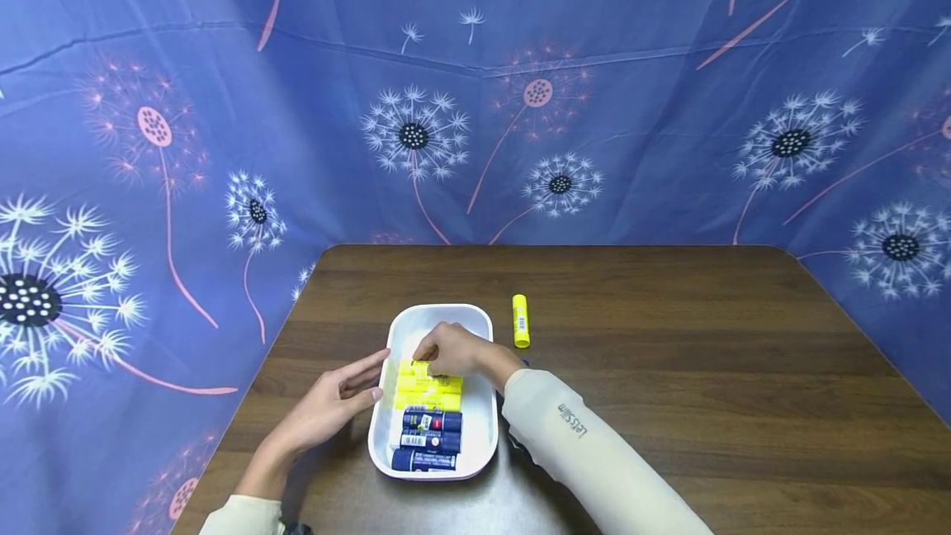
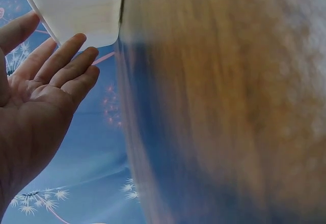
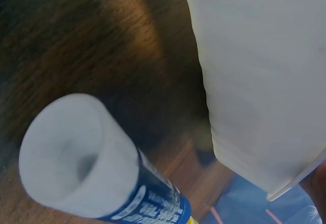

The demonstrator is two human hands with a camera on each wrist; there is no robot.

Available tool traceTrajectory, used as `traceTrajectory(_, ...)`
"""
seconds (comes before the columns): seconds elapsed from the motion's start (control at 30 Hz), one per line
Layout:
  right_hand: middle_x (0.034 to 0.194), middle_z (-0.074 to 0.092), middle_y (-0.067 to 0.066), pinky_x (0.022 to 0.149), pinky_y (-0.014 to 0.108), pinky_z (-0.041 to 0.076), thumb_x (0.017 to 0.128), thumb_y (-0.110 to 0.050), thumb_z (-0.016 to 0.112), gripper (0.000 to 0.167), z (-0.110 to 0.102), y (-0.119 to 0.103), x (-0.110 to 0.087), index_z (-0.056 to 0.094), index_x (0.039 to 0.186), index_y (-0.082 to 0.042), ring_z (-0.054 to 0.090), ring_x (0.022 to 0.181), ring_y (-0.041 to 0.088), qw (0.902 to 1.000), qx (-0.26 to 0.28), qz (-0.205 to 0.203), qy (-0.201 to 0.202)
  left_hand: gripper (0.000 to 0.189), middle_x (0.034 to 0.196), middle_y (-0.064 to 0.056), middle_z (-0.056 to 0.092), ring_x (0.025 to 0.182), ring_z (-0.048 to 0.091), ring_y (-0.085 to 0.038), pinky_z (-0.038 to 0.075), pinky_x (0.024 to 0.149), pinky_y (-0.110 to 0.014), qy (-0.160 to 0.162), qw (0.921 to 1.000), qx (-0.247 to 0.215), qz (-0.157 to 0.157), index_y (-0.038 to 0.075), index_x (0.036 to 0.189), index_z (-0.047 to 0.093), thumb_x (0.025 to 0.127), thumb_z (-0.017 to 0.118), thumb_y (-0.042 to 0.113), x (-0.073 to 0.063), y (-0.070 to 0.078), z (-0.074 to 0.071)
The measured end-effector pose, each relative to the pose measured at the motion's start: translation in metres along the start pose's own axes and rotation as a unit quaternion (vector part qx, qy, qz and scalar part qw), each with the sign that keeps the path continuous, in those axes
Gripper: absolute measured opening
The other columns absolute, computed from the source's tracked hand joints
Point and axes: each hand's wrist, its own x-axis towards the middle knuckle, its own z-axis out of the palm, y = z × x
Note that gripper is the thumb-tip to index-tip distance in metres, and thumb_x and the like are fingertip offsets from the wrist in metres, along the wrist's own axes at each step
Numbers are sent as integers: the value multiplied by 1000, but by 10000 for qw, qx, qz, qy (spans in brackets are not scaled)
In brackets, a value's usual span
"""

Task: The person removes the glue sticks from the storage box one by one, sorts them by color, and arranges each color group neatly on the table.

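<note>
A white tray [image 1: 481, 444] holds a row of glue sticks lying crosswise: yellow ones [image 1: 427, 401] toward the far side and dark blue ones [image 1: 431, 442] nearer. Inside it, my right hand [image 1: 456, 349] pinches the farthest yellow glue stick [image 1: 419, 367], whose right part is hidden behind the fingers. My left hand [image 1: 334, 399] is at the tray's left side, fingers extended and fingertips at the rim. From the left wrist, that palm [image 2: 38, 112] and its straight fingers show beside the tray's outer wall [image 2: 81, 15].
Right of the tray, a yellow glue stick [image 1: 521, 321] lies on the brown wooden table [image 1: 669, 337]. A blue glue stick with a white end [image 3: 76, 152] is beside the tray wall [image 3: 254, 81], mostly covered by my right arm in the head view. Blue dandelion-print cloth [image 1: 639, 106] hangs behind.
</note>
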Motion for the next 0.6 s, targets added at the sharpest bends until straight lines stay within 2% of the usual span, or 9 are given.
traceTrajectory(0.17,114,78,-1,95,26,56,92,-3,73,33,0,-1,-1,77,124,-12,64,93,8,9999,-55,-73,78,59,152,-18,56,140,55,-35,49,101,-14,-26,9999,-98,-25,15,156,47,101,67,20,-1,1,0)
traceTrajectory(0.37,116,79,3,93,29,59,91,-1,72,34,-6,-4,-5,76,124,-9,68,96,10,9975,145,-431,543,59,153,-20,54,141,54,-37,49,100,-13,-91,9995,-307,-16,14,156,46,101,66,20,-1,-1,1)
traceTrajectory(0.5,116,79,5,92,31,60,92,-3,73,32,-11,-4,-13,76,124,-8,71,100,14,9916,650,-628,920,60,154,-22,52,142,52,-38,49,100,-12,-157,9991,-401,2,13,157,44,102,66,20,-1,-1,0)
traceTrajectory(0.6,116,78,6,89,29,61,93,-6,73,33,-17,-3,-23,75,126,-8,71,100,15,9827,1257,-651,1191,60,154,-21,52,142,52,-38,48,101,-13,-179,9990,-419,11,13,158,44,102,65,21,0,-1,0)
